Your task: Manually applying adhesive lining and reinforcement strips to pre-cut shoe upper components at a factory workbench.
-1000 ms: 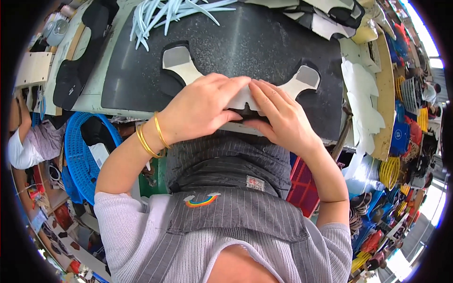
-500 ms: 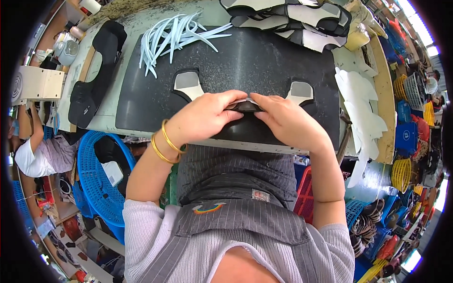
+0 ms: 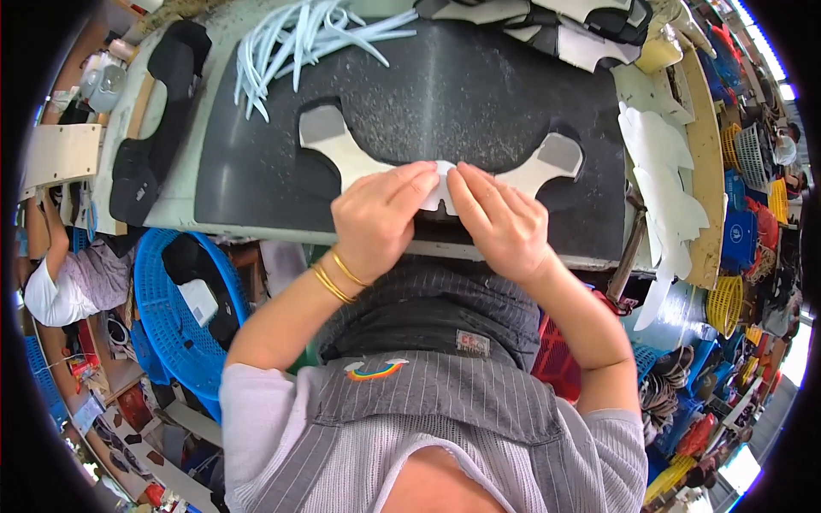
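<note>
A curved cut piece (image 3: 346, 158), white on top with grey ends and a black edge, lies across the black board (image 3: 479, 103); it looks like a shoe-upper part. My left hand (image 3: 380, 209) and my right hand (image 3: 503, 221) meet at its middle, beside the board's near edge. The fingers of both hands are pressed together on the white strip, with a small notch showing between them. Both thumbs are mostly hidden. The piece's two grey-tipped ends spread out flat beyond my hands.
Pale blue strips (image 3: 316, 43) lie at the board's far left, and stacked black-and-white pieces (image 3: 590, 43) at its far right. White sheets (image 3: 658, 162) hang over the right side near a wooden handle (image 3: 629, 256). A blue basket (image 3: 154, 282) stands lower left, near another person's arm (image 3: 56, 244).
The piece's middle was folded up between my fingers; now its white face shows and the ends lie more exposed. My hands have turned, fingers pointing more away from me.
</note>
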`<action>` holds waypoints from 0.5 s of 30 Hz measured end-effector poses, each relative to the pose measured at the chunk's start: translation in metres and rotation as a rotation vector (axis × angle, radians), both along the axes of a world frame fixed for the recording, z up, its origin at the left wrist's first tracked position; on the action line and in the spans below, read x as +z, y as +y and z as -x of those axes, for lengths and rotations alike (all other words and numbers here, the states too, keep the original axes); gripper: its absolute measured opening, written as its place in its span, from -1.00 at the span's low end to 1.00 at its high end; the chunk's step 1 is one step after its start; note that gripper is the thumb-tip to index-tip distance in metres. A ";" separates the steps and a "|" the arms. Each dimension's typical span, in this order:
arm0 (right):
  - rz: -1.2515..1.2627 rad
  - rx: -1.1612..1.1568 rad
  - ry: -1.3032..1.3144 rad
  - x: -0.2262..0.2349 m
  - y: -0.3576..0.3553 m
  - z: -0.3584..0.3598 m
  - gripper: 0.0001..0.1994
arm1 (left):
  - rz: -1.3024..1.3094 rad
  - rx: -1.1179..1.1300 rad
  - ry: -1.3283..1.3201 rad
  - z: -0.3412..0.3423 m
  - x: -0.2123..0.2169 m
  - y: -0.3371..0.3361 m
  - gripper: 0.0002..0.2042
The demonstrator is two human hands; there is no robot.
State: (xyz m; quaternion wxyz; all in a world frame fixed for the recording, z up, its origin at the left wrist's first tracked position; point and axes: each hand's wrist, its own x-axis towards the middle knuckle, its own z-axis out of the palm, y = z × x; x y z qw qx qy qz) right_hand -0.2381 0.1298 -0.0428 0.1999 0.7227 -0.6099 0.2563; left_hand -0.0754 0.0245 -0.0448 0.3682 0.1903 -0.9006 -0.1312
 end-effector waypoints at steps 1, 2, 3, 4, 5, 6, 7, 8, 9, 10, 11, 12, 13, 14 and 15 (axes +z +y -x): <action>-0.032 0.082 0.058 0.004 0.001 0.005 -0.59 | -0.012 -0.057 -0.012 -0.004 0.001 -0.003 -0.67; -0.034 0.130 0.080 0.005 0.000 0.011 -0.60 | -0.106 -0.134 -0.091 -0.010 0.009 -0.009 -0.54; -0.081 0.158 0.073 0.005 0.004 0.011 -0.60 | -0.154 -0.241 -0.189 -0.014 0.017 -0.015 -0.56; -0.119 0.186 0.106 0.007 0.008 0.011 -0.60 | -0.152 -0.322 -0.240 -0.018 0.020 -0.022 -0.59; -0.153 0.216 0.142 0.009 0.011 0.010 -0.59 | -0.146 -0.403 -0.288 -0.022 0.022 -0.026 -0.63; -0.164 0.228 0.141 0.011 0.014 0.005 -0.59 | -0.159 -0.393 -0.285 -0.023 0.025 -0.022 -0.63; -0.241 0.191 0.197 0.016 0.016 0.001 -0.58 | -0.032 -0.371 -0.352 -0.022 0.031 -0.016 -0.65; -0.312 0.153 0.258 0.022 0.018 -0.004 -0.57 | 0.100 -0.346 -0.418 -0.023 0.037 -0.010 -0.66; -0.362 0.140 0.272 0.024 0.021 -0.006 -0.54 | 0.284 -0.302 -0.518 -0.026 0.035 -0.002 -0.66; -0.420 0.186 0.224 0.028 0.020 -0.003 -0.55 | 0.355 -0.285 -0.540 -0.029 0.032 0.005 -0.67; -0.478 0.231 0.180 0.033 0.015 0.004 -0.56 | 0.427 -0.265 -0.563 -0.030 0.031 0.007 -0.67; -0.597 0.316 -0.039 0.043 0.006 0.019 -0.62 | 0.450 -0.230 -0.558 -0.029 0.029 0.003 -0.67; -0.721 0.409 -0.262 0.056 -0.006 0.032 -0.67 | 0.231 -0.284 -0.526 -0.030 0.027 -0.001 -0.66; -0.918 0.422 -0.489 0.078 -0.029 0.044 -0.76 | 0.014 -0.348 -0.480 -0.033 0.029 -0.002 -0.65; -0.813 0.252 -0.710 0.074 -0.050 0.045 -0.81 | 0.034 -0.341 -0.473 -0.032 0.032 -0.001 -0.65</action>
